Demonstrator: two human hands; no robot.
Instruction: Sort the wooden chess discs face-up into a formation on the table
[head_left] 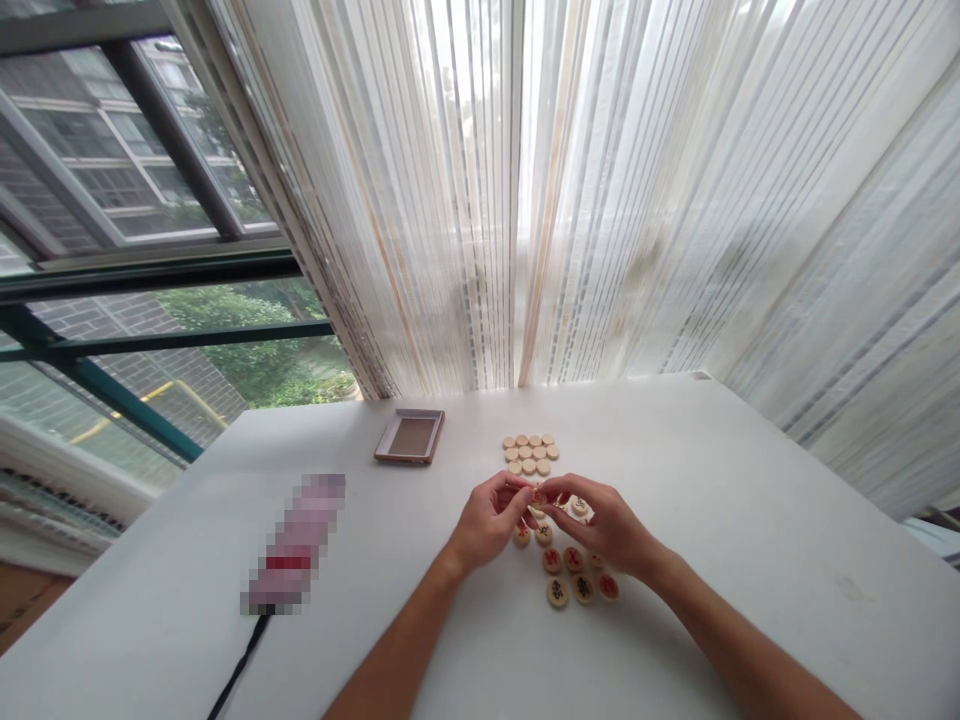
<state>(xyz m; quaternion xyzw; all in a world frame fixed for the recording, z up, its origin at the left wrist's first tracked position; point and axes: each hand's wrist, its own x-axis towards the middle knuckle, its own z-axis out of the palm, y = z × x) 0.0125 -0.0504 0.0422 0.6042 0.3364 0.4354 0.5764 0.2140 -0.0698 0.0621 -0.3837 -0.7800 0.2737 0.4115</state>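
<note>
Between the fingertips of both hands is a round wooden Chinese chess piece [537,496] with a red character. My left hand [489,520] pinches it from the left, and my right hand [598,520] closes on its other side. Below and around the hands lie several more Chinese chess pieces [556,592], face up with red or black characters; some are partly hidden by my right hand. Just beyond the fingers, several blank-side-up pieces [528,453] are set in close rows.
A shallow open box [411,437] rests on the white table [750,560] at the back left. Nearer on the left lies a blurred-out pinkish object [296,545] with a black cord [241,665]. Sheer striped curtains [465,200] hang along the table's far edge, beside a window.
</note>
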